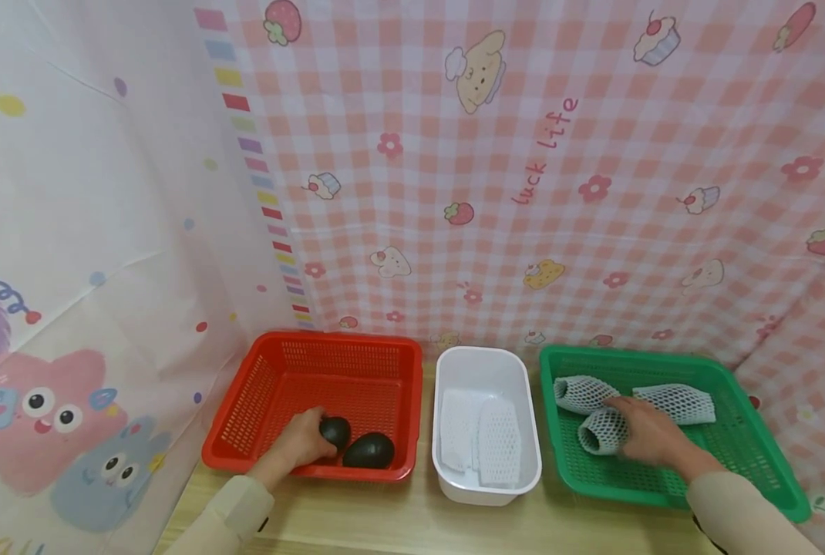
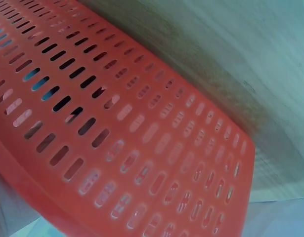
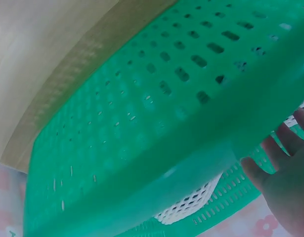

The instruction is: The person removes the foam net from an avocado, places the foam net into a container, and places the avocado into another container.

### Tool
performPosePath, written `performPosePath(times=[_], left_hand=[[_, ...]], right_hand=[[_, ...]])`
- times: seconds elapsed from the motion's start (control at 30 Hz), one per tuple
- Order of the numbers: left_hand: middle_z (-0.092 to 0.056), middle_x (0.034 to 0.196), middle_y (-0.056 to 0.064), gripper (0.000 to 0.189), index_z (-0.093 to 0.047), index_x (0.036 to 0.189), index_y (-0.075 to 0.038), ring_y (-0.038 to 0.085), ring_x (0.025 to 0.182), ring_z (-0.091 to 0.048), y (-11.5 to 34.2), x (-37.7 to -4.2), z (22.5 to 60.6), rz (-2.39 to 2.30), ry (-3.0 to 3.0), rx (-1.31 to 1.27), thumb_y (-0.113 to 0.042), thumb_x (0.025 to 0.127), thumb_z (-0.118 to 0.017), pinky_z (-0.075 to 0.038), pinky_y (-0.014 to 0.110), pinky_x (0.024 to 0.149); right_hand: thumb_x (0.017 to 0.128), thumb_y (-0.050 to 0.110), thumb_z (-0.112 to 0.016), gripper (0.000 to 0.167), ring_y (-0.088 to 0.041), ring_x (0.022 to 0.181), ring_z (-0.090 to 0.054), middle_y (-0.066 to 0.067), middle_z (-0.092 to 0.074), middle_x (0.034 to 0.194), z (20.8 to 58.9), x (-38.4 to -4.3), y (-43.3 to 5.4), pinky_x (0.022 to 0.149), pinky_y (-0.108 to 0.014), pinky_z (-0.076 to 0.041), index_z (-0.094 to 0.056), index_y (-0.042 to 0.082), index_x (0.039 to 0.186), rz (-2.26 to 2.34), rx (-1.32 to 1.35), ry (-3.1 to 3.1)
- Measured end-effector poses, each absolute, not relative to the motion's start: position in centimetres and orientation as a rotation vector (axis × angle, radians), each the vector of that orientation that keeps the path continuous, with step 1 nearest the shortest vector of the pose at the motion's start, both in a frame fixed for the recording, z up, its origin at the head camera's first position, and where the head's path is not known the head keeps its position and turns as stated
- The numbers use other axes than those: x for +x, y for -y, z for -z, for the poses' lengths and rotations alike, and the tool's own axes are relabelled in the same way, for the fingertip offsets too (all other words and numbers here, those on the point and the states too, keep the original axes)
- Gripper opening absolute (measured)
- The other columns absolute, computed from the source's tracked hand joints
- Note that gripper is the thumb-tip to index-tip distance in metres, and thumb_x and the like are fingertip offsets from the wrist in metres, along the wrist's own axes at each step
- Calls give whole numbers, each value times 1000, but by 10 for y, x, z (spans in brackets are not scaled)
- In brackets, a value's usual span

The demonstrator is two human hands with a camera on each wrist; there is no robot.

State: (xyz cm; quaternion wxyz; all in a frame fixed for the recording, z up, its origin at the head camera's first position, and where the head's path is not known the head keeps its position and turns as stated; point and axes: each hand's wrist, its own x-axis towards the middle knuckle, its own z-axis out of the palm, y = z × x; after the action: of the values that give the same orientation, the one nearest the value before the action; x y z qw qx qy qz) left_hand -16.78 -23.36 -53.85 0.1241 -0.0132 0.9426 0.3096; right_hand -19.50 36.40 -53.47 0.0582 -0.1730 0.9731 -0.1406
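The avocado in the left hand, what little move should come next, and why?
I think the left hand could gently lift the avocado straight up out of the red basket. It is already holding it, the avocado is bare, and two foam nets lie in the white tub beside that basket, perhaps for wrapping.
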Motion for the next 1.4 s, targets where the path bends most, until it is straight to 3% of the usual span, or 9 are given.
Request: performPosePath(times=[0.27,0.43,0.67,1.0,1.17,1.4], left_hand=[[-70,114,23,69,-59,131,12,32,96,-68,235,-167,545,-916,-2748,-58,-5,72,-89,-57,49,81],[-70,115,22,68,-60,131,11,32,97,-68,234,-168,545,-916,-2753,-55,-6,72,-90,-57,48,82],[-71,109,20,66,-60,129,11,29,93,-68,234,-168,540,-938,-2747,-51,-4,72,-89,-57,47,80],[-71,104,17,64,-61,128,10,27,88,-67,233,-168,539,-943,-2749,-60,-5,72,-89,-57,45,77],[-71,109,20,65,-60,131,10,28,91,-67,234,-168,535,-946,-2744,-52,-8,75,-89,-57,46,78],[-69,118,25,64,-62,132,7,35,103,-68,238,-165,531,-965,-2761,-67,-15,78,-90,-57,52,83]], right_hand=[[65,-1,-81,72,-58,122,-55,-31,-63,131,537,-199,-365,93,-73,-46,-63,-5,134,348,-534,-2919],[67,4,-89,68,-57,116,-58,-30,-66,124,537,-198,-364,89,-73,-47,-66,-5,129,291,-565,-2932],[64,13,-97,76,-55,110,-62,-29,-66,121,539,-199,-364,84,-73,-49,-63,-6,130,254,-550,-2906],[74,27,-91,77,-42,98,-69,-22,-71,113,537,-198,-363,83,-65,-53,-57,-10,131,355,-439,-2826],[75,30,-86,76,-41,99,-68,-22,-70,114,534,-195,-366,82,-59,-55,-56,-12,130,446,-389,-2813],[76,32,-83,78,-44,108,-66,-26,-67,122,526,-189,-369,87,-61,-54,-55,-11,134,530,-343,-2856]])
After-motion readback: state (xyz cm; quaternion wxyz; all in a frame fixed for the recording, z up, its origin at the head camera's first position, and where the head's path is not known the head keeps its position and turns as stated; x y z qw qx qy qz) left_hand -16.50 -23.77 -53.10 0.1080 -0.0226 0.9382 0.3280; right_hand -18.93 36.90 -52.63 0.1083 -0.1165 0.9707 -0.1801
